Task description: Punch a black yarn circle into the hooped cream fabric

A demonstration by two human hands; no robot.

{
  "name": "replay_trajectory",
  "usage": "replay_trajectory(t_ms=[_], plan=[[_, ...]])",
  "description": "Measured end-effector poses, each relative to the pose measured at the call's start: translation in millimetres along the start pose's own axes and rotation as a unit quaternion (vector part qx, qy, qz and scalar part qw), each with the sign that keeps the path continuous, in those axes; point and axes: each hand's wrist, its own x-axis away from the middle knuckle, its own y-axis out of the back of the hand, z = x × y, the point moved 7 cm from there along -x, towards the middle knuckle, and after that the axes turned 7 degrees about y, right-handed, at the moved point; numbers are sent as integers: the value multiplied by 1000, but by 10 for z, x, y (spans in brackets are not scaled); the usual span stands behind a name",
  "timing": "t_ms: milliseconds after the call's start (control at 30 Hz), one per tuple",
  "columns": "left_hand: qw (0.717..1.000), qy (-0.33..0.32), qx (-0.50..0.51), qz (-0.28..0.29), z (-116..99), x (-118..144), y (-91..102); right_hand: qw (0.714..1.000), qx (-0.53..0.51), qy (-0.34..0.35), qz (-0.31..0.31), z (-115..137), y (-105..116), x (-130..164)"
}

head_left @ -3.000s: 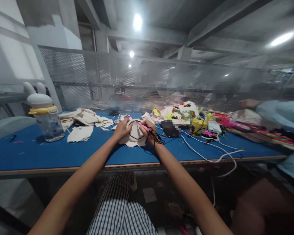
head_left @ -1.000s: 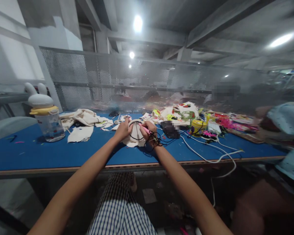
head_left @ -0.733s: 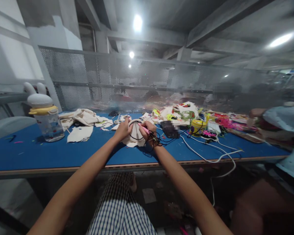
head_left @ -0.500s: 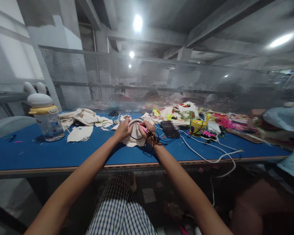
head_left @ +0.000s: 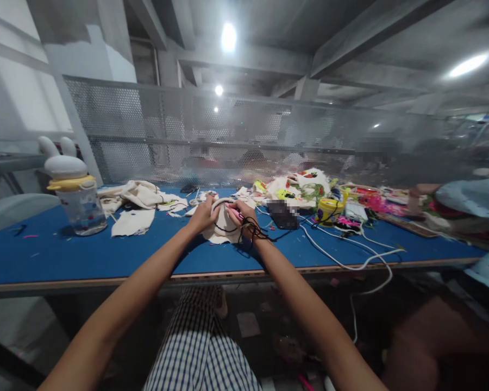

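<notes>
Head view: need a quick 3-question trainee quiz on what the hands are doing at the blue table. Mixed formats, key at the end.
1. True or false: the left hand rests on the white cloth in the hoop.
2. What does the right hand have in its grip?
A. scissors
B. a pink pen-like tool
C. the bottle
3. Fill in: the bottle with the rabbit-shaped lid stands on the blue table to the ____ of the hands.

Key:
1. True
2. B; black thread also trails by that wrist.
3. left
</notes>
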Motion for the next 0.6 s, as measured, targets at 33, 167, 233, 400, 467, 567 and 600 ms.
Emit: replay_trajectory(t_ms=[33, 167, 233, 400, 467, 567, 600], plan=[[1000, -6, 3, 0, -12, 8, 7, 1000, -3, 5, -2, 16, 12, 1], [1000, -26, 14, -8, -61, 37, 40, 999, -19, 25, -14, 80, 65, 9], [999, -31, 17, -13, -83, 49, 50, 999, -25, 25, -18, 82, 78, 11], [999, -39, 7, -29, -138, 80, 53, 998, -50, 31, -29, 64, 98, 5], [998, -45, 4, -32, -159, 88, 49, 997, -56, 32, -34, 64, 114, 4], [998, -46, 0, -35, -169, 91, 47, 997, -62, 28, -41, 54, 127, 6], [998, -44, -1, -36, -168, 90, 48, 997, -64, 26, -41, 47, 125, 7]])
